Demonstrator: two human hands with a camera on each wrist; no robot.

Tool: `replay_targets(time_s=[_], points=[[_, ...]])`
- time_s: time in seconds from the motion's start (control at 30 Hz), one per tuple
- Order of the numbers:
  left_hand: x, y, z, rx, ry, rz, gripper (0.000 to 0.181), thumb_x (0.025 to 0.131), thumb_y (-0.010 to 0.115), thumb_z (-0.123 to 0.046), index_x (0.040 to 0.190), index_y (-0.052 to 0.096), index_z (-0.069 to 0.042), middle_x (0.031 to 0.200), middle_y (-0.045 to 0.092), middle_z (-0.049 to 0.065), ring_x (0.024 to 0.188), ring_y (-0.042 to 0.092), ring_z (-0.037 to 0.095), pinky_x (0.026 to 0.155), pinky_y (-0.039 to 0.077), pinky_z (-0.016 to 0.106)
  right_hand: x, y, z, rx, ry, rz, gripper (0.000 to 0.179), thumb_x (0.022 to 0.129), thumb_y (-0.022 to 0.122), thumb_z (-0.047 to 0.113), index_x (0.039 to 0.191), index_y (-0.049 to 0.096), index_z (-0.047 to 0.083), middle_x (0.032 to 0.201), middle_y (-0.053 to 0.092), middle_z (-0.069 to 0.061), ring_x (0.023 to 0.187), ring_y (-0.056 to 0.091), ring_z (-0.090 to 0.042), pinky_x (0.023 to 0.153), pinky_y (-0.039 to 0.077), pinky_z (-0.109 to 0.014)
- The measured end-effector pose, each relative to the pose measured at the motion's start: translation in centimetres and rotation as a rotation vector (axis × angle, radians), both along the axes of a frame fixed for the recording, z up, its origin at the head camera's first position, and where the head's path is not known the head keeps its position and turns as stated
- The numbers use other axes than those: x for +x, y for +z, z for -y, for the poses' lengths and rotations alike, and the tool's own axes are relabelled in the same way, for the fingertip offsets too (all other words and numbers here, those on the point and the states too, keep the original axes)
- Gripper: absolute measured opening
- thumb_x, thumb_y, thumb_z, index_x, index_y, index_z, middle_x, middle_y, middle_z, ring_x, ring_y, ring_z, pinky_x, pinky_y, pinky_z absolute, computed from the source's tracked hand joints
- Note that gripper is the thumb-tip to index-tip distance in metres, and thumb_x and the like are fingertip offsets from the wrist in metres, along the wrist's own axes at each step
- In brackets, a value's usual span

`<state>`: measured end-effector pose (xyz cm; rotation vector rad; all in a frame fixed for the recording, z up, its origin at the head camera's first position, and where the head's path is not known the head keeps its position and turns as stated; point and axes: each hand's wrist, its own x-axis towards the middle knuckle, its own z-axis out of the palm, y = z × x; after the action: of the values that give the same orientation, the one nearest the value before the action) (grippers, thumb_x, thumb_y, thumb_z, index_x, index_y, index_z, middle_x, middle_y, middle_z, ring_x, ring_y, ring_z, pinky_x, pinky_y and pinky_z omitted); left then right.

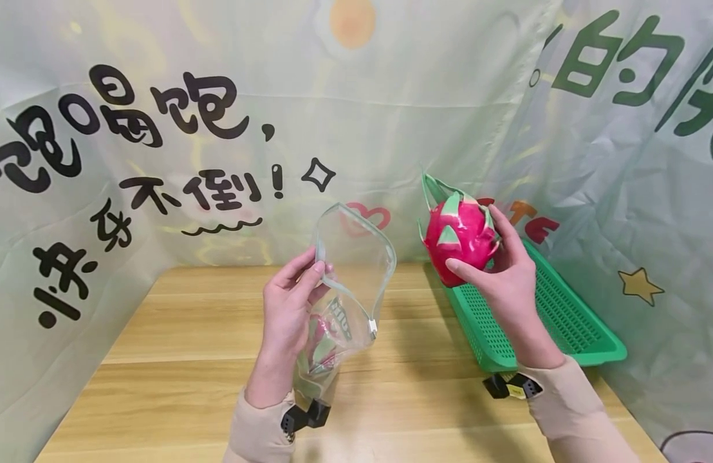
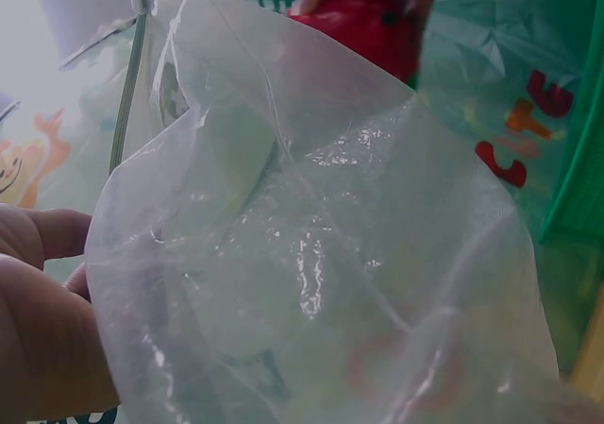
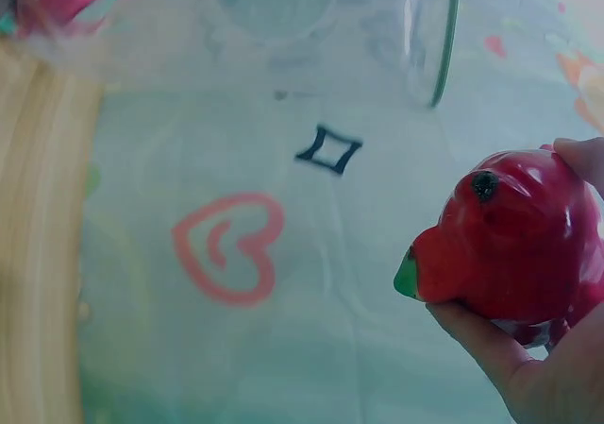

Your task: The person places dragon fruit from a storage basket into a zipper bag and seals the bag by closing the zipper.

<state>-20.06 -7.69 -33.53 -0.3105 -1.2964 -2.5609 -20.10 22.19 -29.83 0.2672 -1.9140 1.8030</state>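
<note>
Here, your left hand [image 1: 289,292] pinches the rim of a clear zip bag [image 1: 352,341], its mouth gaping; a pink-and-green thing [image 1: 322,347] shows low inside. Farther right, a dragon fruit [image 1: 463,241], glossy magenta with green leafy scales, is up in the air, your right hand's [image 1: 513,283] fingers and thumb clamped round it, near the green perforated basket [image 1: 608,352]. Only the right wrist view shows the fruit's dark, round end spot [image 3: 484,186].

We count one left hand [image 1: 287,302], one right hand [image 1: 513,280]; two sleeves [image 1: 258,427]; two wrist cameras [image 1: 295,419]; one unbagged dragon fruit [image 1: 463,238]; one bag [image 1: 359,257]; one basket [image 1: 611,350]; one table [image 1: 206,321]; one yellow star [image 1: 640,286]. We cannot count the bag's contents [image 1: 322,341].
</note>
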Motion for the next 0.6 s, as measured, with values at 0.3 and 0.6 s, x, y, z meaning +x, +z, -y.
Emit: replay_targets(time_s=[0.3,0.6], points=[[0.1,0.0,-0.3,-0.020,0.002,0.003,0.031,0.097,0.063,0.011,0.115,0.078,-0.009,0.096,0.074,0.006,0.087,0.073,0.016,0.088,0.064,0.038,0.0,1.7,4.0,-0.026,0.105,-0.076,0.084,0.086,0.082,-0.001,0.157,0.044,0.023,0.152,0.046,-0.006,0.137,0.046,-0.029,0.090,0.061,-0.024],[0.1,0.0,-0.5,-0.045,-0.002,0.011,0.031,0.096,0.063,0.013,0.120,0.075,-0.002,0.096,0.074,0.007,0.088,0.073,0.016,0.089,0.064,0.039,-0.6,2.7,7.5,-0.043,0.206,-0.183,0.087,0.081,0.082,-0.009,0.154,0.042,0.019,0.149,0.047,-0.005,0.137,0.048,-0.030,0.092,0.063,-0.033]])
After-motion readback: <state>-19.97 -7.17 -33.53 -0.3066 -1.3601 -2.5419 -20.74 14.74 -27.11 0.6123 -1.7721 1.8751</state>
